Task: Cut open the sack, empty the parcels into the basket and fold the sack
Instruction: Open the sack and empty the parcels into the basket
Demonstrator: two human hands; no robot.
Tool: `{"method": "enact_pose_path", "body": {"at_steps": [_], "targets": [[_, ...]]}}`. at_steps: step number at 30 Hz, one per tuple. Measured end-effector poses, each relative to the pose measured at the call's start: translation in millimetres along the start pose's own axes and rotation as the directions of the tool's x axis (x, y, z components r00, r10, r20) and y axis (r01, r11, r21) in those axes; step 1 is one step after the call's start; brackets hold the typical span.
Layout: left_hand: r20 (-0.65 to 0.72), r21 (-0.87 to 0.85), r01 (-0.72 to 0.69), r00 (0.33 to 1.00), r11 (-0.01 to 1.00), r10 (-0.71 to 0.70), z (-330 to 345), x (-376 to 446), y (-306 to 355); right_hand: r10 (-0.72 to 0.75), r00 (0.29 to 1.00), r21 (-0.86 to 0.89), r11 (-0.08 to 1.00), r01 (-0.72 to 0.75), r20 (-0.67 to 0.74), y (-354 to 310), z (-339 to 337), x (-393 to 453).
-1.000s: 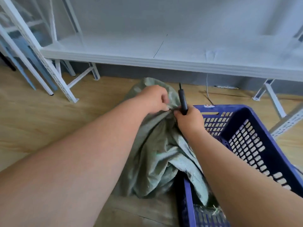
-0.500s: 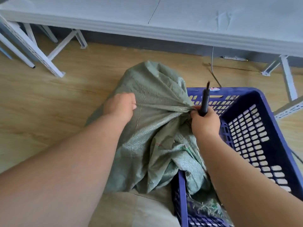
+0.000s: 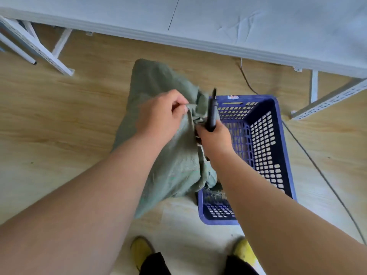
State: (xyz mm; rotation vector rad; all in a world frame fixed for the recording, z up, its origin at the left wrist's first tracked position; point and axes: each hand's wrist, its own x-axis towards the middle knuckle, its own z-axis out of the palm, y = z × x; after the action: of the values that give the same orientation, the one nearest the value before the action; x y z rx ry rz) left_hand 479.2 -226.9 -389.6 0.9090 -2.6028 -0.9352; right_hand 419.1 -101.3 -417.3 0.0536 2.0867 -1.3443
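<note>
The green sack (image 3: 162,135) stood on the wooden floor (image 3: 59,126), hard against the left wall of the blue basket (image 3: 278,155), its lower corner drooping over the basket's near-left rim. At the sack's bunched neck, just left of the basket's far-left corner, the left hand (image 3: 158,114) pinched a fold of the cloth, fingers curled tight. The right hand (image 3: 215,135), touching the neck from the basket side, was wrapped round a black cutter (image 3: 211,114) pointing up and away. Beyond the basket ran a white table (image 3: 258,26). Nearer than the basket, two yellow shoes (image 3: 142,253) showed.
</note>
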Motion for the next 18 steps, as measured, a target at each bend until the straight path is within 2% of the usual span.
{"method": "enact_pose_path", "body": {"at_steps": [2,3,5,6,8,9,13,16,18], "targets": [[0.124,0.065,-0.029,0.992,0.997,0.021,-12.4,-12.5,7.8,0.202,0.972,0.186,0.966,-0.178,-0.117,-4.9,-31.5,-7.2],[0.178,0.187,-0.016,0.984,0.982,-0.018,-17.0,-20.6,3.9,0.264,0.952,0.248,0.943,-0.221,-0.155,-5.7,-49.3,-11.4],[0.278,0.483,0.066,0.934,0.873,-0.225,-21.2,-40.6,-14.4,0.282,0.942,0.258,0.938,-0.231,-0.181,-4.9,-79.1,-18.1],[0.328,0.562,0.109,0.881,0.82,-0.342,-21.0,-52.7,-21.1,0.275,0.944,0.238,0.944,-0.229,-0.184,-5.2,-89.7,-24.1],[0.404,0.575,0.192,0.779,0.795,-0.48,-17.2,-79.0,-24.0,0.294,0.938,0.232,0.94,-0.25,-0.182,-6.0,-103.8,-38.6],[0.418,0.548,0.218,0.764,0.807,-0.491,-14.7,-90.5,-20.2,0.321,0.929,0.253,0.929,-0.271,-0.182,-6.5,-108.7,-44.6],[0.326,0.501,0.202,0.856,0.841,-0.4,-8.8,-117.2,7.7,0.427,0.89,0.406,0.85,-0.336,-0.158,-7.5,-131.5,-58.3],[0.331,0.523,0.092,0.894,0.847,-0.302,-2.9,-121.8,26.3,0.432,0.894,0.416,0.839,-0.351,-0.117,-4.6,-145.7,-67.5],[0.299,0.492,0.069,0.923,0.868,-0.243,-0.9,-118.6,36.4,0.417,0.9,0.389,0.855,-0.343,-0.124,-0.9,-154.1,-71.9]]}}
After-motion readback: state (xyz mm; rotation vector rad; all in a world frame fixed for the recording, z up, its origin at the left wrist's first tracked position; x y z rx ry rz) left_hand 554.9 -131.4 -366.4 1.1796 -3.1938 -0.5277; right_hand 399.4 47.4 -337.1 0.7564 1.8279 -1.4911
